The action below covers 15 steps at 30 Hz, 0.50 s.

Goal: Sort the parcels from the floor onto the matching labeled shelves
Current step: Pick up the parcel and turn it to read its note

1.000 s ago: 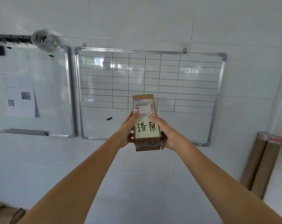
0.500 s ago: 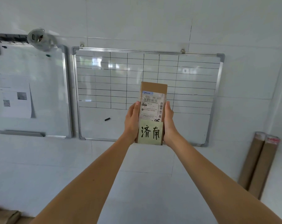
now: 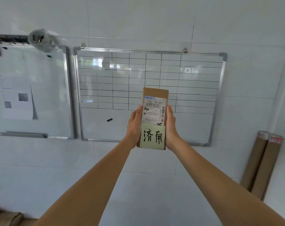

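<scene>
A slim brown cardboard parcel (image 3: pixel 155 93) is held upright in front of me at arm's length, its labelled face toward the camera. A white shipping label with barcodes (image 3: pixel 153 111) covers its middle. A pale green note with two handwritten black characters (image 3: pixel 152 137) covers its lower part. My left hand (image 3: pixel 133 128) grips the parcel's left edge and my right hand (image 3: pixel 171 126) grips its right edge. No shelves are in view.
A gridded whiteboard (image 3: pixel 195 75) hangs on the white tiled wall behind the parcel, with a small black magnet (image 3: pixel 109 119) on it. Another whiteboard (image 3: pixel 45 95) with a printed sheet hangs to the left. Two brown cardboard tubes (image 3: pixel 261 165) lean at the right. Cardboard (image 3: pixel 6 217) lies at bottom left.
The parcel has been tilted up from a foreshortened slant to stand upright facing me, so the whole shipping label shows. Both hands shifted to its side edges.
</scene>
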Each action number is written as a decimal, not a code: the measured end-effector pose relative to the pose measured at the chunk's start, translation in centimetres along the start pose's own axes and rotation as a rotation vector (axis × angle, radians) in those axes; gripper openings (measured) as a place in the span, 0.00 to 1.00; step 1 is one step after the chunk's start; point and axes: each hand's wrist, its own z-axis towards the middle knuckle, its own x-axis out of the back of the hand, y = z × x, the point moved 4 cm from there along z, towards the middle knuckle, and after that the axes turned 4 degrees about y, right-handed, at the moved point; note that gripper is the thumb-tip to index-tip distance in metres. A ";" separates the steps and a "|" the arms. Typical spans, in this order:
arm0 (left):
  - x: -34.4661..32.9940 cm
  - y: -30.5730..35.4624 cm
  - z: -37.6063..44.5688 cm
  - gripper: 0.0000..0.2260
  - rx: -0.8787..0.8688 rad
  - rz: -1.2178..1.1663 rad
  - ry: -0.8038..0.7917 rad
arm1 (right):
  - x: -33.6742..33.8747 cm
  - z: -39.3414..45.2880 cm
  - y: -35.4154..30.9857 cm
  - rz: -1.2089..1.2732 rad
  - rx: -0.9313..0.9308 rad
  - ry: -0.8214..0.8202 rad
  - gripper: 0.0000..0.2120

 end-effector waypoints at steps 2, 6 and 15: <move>0.3 -0.2 -0.2 0.34 0.007 0.006 -0.002 | -0.2 -0.3 0.4 -0.045 -0.020 -0.044 0.54; 1.4 -0.8 0.0 0.44 0.064 0.011 -0.010 | -1.1 -1.0 1.2 -0.043 -0.062 -0.088 0.47; 8.5 -0.9 -0.4 0.47 0.095 0.023 0.052 | -6.9 -2.9 4.3 -0.091 -0.127 -0.234 0.34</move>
